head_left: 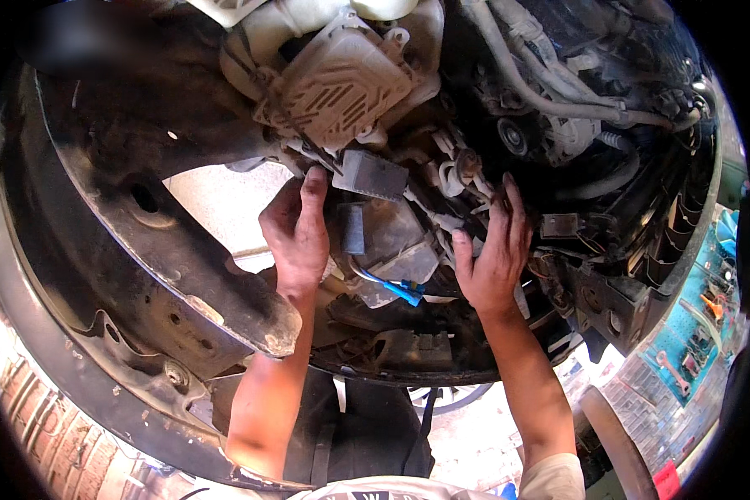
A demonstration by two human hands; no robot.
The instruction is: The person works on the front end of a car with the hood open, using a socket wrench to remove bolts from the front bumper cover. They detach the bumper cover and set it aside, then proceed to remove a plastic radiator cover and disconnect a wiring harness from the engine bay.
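My left hand reaches up in the middle of a vehicle's engine bay. Its fingers curl, and its thumb points up against dark wiring beside a dark grey rectangular box. What the fingers hold, if anything, is hidden. To the right, my right hand is open, thumb apart and fingers stretched up alongside a wiring harness; I cannot tell whether the fingertips touch it. Between the hands hangs a blue connector on blue wires. Behind it sits a dusty grey plate-like part.
A dusty ribbed plastic housing is above the hands. Thick hoses run at the upper right. A curved dark metal panel edges the left side. Beyond the bay at right, tools such as a wrench lie on a turquoise surface.
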